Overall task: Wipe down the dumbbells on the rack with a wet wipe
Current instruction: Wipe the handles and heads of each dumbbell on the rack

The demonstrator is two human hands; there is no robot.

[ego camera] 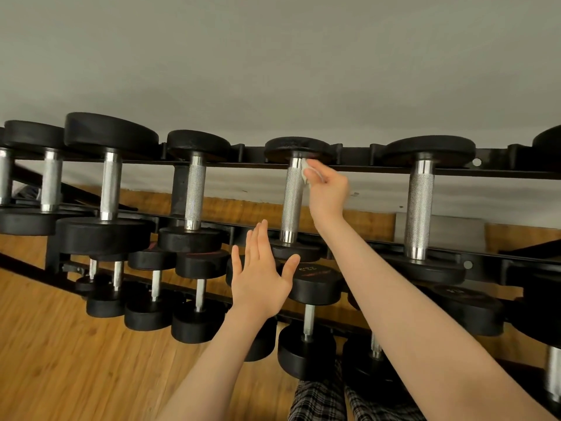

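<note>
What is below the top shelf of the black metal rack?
Below the black metal rack top shelf sits a lower row of smaller black dumbbells. The open left hand and both forearms cover several of them.

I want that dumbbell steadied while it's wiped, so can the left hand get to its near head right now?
Probably yes. The left hand is open, holding nothing, just below the near head of the dumbbell, with nothing between them.

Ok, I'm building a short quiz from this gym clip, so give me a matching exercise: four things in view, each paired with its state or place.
Things:
1. left hand
2. right hand
3. wet wipe
4. floor

States or places:
A. pressed against a dumbbell handle on the top row
B. wooden, beneath the rack
C. pinching the wipe
D. open, fingers spread, holding nothing

Pairs: 1-D, 2-C, 3-A, 4-B
</note>
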